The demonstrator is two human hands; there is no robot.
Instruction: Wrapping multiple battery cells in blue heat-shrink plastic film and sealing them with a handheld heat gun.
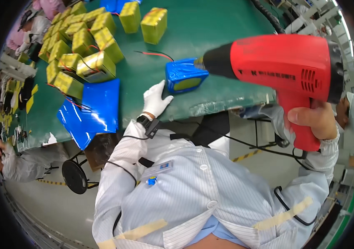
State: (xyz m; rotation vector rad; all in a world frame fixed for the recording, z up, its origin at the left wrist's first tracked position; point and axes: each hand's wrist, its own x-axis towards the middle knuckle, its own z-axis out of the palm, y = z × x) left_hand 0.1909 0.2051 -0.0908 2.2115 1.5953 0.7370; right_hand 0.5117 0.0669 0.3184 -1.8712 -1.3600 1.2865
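My right hand [316, 120], bare, is wrapped round the handle of a red heat gun [272, 58] with a black nozzle collar. The gun's metal tip points left at a battery pack [184, 68] in shiny blue wrap, close to its upper right side. A yellow-green end of the pack faces me, and a red and a black wire stretch from its far side. White-gloved, my left hand [156, 99] lies open just left of the pack, fingers and thumb apart. Whether its fingertips touch the wrap, I cannot tell.
Many yellow-green battery packs [103, 41] with red and black wires crowd the green table [226, 20] at the far left. Flat blue wrap sleeves [102, 106] lie at the near left edge. A black stool [74, 176] stands below. Other people sit around; a cable crosses before me.
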